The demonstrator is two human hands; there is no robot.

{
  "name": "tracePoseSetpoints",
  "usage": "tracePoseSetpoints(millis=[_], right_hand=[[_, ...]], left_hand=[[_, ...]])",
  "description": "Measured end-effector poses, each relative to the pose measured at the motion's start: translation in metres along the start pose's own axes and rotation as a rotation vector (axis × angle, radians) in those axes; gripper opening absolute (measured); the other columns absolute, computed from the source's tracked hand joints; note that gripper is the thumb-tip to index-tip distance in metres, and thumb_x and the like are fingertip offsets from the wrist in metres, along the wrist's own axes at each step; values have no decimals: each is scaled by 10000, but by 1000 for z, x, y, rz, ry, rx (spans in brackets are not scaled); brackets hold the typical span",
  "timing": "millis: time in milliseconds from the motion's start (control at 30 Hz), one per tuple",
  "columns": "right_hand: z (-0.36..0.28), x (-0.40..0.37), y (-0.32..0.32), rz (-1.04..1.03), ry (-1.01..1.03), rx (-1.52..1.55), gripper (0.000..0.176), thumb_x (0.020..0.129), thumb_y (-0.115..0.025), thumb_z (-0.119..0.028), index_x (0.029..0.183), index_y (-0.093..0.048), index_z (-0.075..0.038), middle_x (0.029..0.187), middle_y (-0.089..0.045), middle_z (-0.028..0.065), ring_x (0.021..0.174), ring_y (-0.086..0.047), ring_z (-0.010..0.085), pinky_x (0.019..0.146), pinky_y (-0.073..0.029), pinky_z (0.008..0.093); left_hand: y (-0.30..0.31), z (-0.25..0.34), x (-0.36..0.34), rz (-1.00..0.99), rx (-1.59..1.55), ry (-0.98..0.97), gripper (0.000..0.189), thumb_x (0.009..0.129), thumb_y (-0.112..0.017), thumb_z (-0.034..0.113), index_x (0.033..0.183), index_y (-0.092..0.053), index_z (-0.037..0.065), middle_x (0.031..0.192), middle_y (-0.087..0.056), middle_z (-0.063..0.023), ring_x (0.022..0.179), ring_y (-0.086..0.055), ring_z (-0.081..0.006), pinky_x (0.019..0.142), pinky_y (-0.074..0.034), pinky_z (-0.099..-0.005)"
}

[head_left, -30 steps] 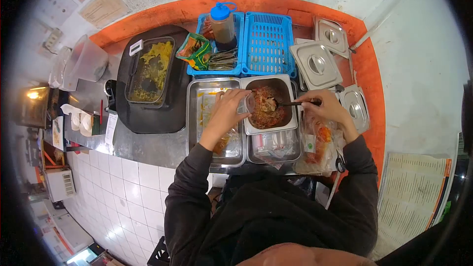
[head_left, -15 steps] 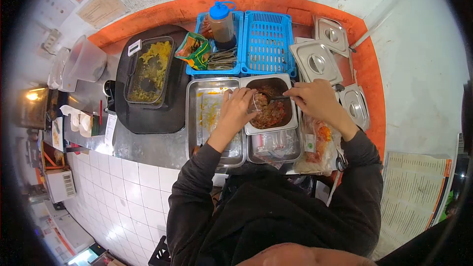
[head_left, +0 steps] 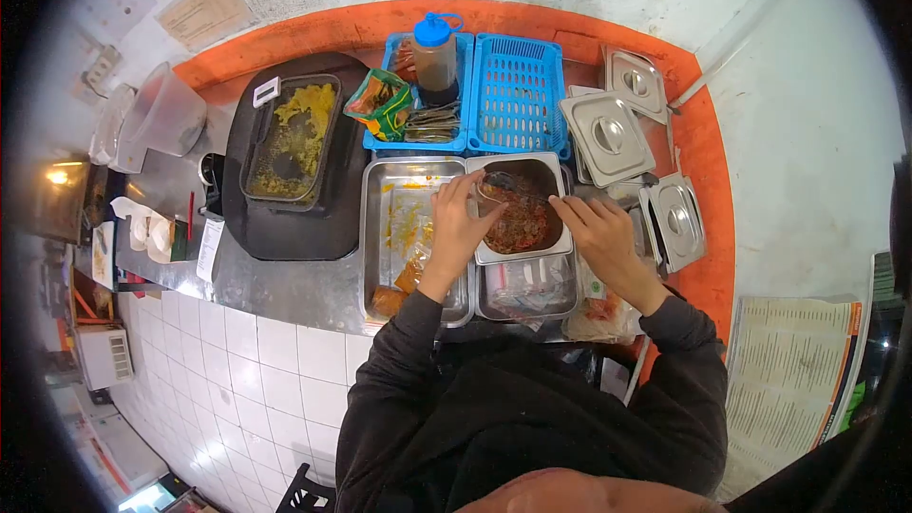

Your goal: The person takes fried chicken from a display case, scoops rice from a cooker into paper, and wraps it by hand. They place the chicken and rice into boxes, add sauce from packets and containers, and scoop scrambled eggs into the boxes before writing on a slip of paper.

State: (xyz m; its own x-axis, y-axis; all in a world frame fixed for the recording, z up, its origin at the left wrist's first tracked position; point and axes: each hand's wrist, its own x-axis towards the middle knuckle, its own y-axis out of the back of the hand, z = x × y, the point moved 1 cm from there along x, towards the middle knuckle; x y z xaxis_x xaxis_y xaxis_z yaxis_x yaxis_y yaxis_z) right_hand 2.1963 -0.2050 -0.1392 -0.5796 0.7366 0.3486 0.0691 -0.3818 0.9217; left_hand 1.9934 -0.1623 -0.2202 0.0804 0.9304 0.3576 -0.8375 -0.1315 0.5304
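My right hand [head_left: 606, 242] is closed on the handle of a spoon [head_left: 502, 181], whose bowl is at the mouth of a small clear plastic container [head_left: 488, 194]. My left hand [head_left: 460, 226] pinches that container over the left side of a deep metal pan [head_left: 564, 165]. Its exact shape is hard to make out. A chopped reddish-brown mixture [head_left: 519, 230] lies in the pan. Left of it, under my left forearm, is a shallow metal tray [head_left: 372, 228] with orange-brown packets [head_left: 388, 300] and yellow smears.
Behind the pans stand two blue baskets [head_left: 518, 95], one with a blue-capped bottle [head_left: 435, 66]. Metal lids [head_left: 608, 136] lie at the right. Plastic bags [head_left: 527, 283] fill a nearer tray. Yellow food sits in a dark container [head_left: 296, 147] on a black board [head_left: 304, 239].
The spoon bowl has moved left and up to the clear container's mouth. My right hand has come lower. Tilting of the view leaves the packets in the left tray more exposed.
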Motion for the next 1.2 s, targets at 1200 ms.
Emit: tracePoseSetpoints(millis=[1200], right_hand=[[-47,-27,-27,110,-951,1130,183,859,-561,-61,1021,-640,-27,881,-657,84,616,-547,107,555,-432,245]], left_hand=[[8,1,-11,69,-148,4,529,672,-756,102,1154,-543,51,1051,-597,-105,958,-568,-231,816,-442,-323]])
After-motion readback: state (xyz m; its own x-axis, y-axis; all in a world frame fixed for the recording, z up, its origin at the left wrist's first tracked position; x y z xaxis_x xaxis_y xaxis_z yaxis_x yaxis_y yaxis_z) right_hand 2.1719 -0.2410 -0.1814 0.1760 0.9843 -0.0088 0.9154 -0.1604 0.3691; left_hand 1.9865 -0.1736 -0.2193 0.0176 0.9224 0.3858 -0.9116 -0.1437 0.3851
